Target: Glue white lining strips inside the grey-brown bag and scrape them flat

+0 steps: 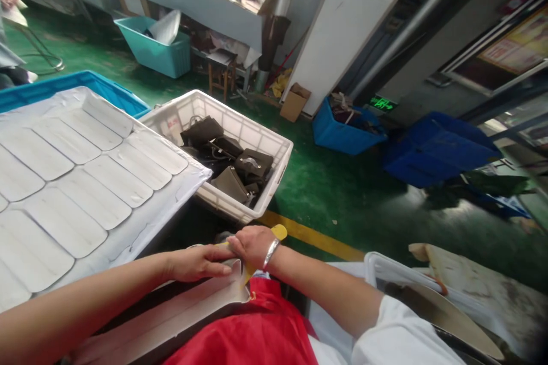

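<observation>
My left hand (199,262) lies over the edge of a long folded panel (188,311), pale inside and dark outside, with the thumb on its inner face and the fingers over the far side. Close beside it, my right hand (256,244) is closed around a yellow strip-like tool (279,232). The tool's lower part slants down to the panel's upturned end; its working end cannot be made out. The panel rests across my lap, against a red apron (252,333).
Several pale rounded pieces lie in rows on a white-covered table (166,214) at left. Behind it stands a white crate (240,214) of dark bags. A blue bin (346,134) and a dark blue bin (440,148) are further back right. A white basket (406,268) is beside me.
</observation>
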{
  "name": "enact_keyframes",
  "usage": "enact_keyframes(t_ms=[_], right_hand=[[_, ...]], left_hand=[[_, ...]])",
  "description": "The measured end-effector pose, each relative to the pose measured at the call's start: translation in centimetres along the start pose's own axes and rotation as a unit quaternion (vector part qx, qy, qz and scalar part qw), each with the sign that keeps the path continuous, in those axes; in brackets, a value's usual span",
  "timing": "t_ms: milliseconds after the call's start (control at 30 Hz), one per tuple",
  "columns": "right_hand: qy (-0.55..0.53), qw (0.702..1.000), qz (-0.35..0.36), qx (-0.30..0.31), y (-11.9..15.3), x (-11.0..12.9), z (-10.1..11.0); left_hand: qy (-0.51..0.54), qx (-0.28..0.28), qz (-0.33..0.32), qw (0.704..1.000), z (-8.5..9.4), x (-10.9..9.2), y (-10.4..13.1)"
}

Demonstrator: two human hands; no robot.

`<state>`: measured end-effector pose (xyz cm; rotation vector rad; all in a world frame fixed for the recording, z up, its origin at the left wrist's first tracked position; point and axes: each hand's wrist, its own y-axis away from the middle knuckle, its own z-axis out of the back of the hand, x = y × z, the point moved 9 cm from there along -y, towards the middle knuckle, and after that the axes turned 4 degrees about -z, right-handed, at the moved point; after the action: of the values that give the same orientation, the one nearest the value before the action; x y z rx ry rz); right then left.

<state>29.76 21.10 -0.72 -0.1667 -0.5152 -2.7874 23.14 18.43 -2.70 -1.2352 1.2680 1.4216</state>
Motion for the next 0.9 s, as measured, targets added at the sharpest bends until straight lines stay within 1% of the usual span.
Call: enact_keyframes(t_ms=[67, 167, 267, 333, 433, 533, 600, 667, 800, 900], right_hand=[[0.002, 0.999, 0.035, -0.007, -0.4, 0.5, 0.0], [-0.002, 0.996, 0.086, -0.019, -0.8, 1.4, 0.1], [-0.003, 0.993, 0.118, -0.009, -1.1, 2.3, 0.2], [0.002, 0.990, 0.139, 0.013, -1.3, 2.8, 0.1], [0.009, 0.985, 0.165, 0.042, -1.5, 3.4, 0.1], [0.016, 0.982, 0.178, 0.055, -1.6, 3.7, -0.1], [0.023, 0.980, 0.188, 0.055, -1.7, 3.9, -0.1], [0.032, 0.978, 0.198, 0.054, -1.7, 4.1, -0.2], [0.047, 0.975, 0.209, 0.061, -1.6, 4.4, -0.2], [0.044, 0.975, 0.208, 0.065, -1.4, 4.5, 0.0]], left_hand=[[0.002, 0.014, -0.005, 1.000, 0.0, 0.5, 0.0], [0.018, 0.022, 0.008, 1.000, 0.1, 1.6, 0.4], [0.044, 0.008, 0.026, 0.999, 0.4, 2.3, 0.8], [0.063, -0.006, 0.048, 0.997, 0.5, 2.6, 1.0], [0.082, -0.020, 0.100, 0.991, 0.4, 3.3, 1.4], [0.097, -0.026, 0.140, 0.985, 0.4, 3.8, 2.2], [0.118, -0.029, 0.147, 0.982, 0.5, 3.8, 2.6], [0.128, -0.031, 0.137, 0.982, 0.8, 3.5, 2.9], [0.086, -0.037, 0.116, 0.989, 1.3, 2.9, 2.9], [0.077, -0.055, 0.130, 0.987, 1.1, 3.0, 2.8]])
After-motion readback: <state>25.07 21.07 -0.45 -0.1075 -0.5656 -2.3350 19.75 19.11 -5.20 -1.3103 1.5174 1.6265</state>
